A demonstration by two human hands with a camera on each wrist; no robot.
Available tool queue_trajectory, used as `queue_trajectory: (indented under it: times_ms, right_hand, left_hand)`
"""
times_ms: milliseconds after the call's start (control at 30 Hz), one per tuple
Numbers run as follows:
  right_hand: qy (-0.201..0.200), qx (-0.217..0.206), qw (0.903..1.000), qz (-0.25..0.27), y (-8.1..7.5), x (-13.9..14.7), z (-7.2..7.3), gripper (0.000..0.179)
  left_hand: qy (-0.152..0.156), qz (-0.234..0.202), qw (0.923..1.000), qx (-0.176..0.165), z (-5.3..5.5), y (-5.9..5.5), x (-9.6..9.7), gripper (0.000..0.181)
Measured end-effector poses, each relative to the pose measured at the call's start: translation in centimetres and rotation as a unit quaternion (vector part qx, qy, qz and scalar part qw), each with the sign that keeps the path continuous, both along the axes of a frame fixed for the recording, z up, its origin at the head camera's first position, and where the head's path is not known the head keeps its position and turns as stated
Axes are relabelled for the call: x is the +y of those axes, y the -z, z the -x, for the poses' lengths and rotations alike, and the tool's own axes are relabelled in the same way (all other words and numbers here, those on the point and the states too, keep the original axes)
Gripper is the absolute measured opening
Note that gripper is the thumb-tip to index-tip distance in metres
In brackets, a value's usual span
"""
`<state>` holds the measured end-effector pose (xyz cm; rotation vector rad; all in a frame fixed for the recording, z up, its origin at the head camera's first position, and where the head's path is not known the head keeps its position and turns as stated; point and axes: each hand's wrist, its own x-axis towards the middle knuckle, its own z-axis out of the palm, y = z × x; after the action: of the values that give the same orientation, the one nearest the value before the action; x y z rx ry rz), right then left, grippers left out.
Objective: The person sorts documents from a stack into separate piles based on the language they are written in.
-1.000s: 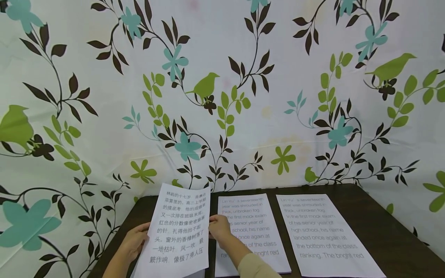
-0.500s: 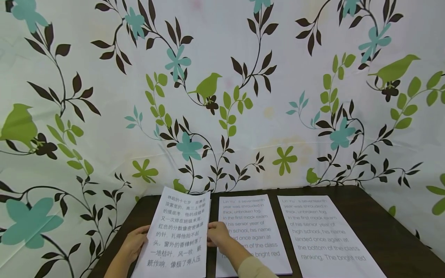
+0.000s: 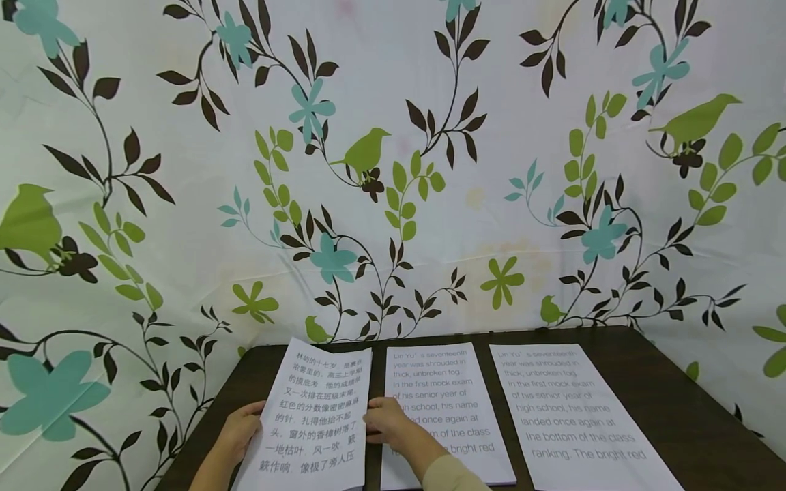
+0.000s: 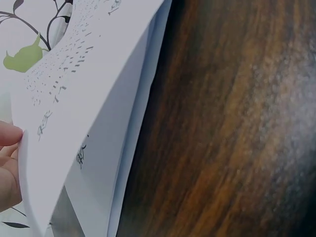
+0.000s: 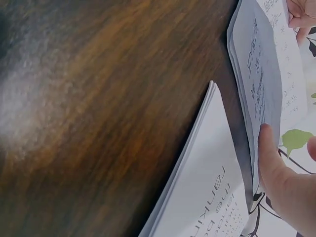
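A white sheet of paper [image 3: 313, 416] printed with large Chinese characters lies over the left stack, its body bowed up. My left hand [image 3: 238, 431] pinches its left edge. In the left wrist view the sheet [image 4: 74, 84] stands raised over the pages below, whose edges [image 4: 131, 143] show underneath. My right hand [image 3: 389, 424] is at the right edge of the left stack. In the right wrist view one fingertip of this hand [image 5: 289, 187] touches the edge of a shaded page [image 5: 259, 69], with a gap to its other finger.
The middle stack [image 3: 432, 395] and right stack [image 3: 574, 409] of printed English pages lie side by side on the dark wooden table [image 3: 663, 382]. My right forearm crosses the middle stack. A patterned cloth [image 3: 430, 204] hangs behind the table's far edge.
The sheet's far end has come down toward the table and its far right corner has dropped most. My right hand has moved slightly lower along the edge; my left hand has barely moved.
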<state>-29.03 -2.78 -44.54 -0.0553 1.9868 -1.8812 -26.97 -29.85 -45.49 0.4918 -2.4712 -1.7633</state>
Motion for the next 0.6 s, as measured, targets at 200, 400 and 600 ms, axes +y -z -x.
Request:
queue_trajectory:
  times_ms: [200, 400, 600]
  right_hand:
    - [-0.006, -0.008, 0.9999, -0.008, 0.02, 0.22, 0.03, 0.045]
    - [-0.011, -0.002, 0.9999, -0.006, -0.03, 0.30, -0.14, 0.046]
    - [-0.016, 0.006, 0.9996, -0.023, -0.22, 0.20, -0.37, 0.045]
  left_hand:
    - [-0.019, 0.009, 0.9998, 0.000, 0.45, 0.37, -0.27, 0.046]
    - [-0.050, 0.016, 0.9984, 0.024, 0.73, 0.77, -0.63, 0.044]
    - [-0.051, -0.012, 0.9984, 0.020, 0.57, 0.42, -0.59, 0.050]
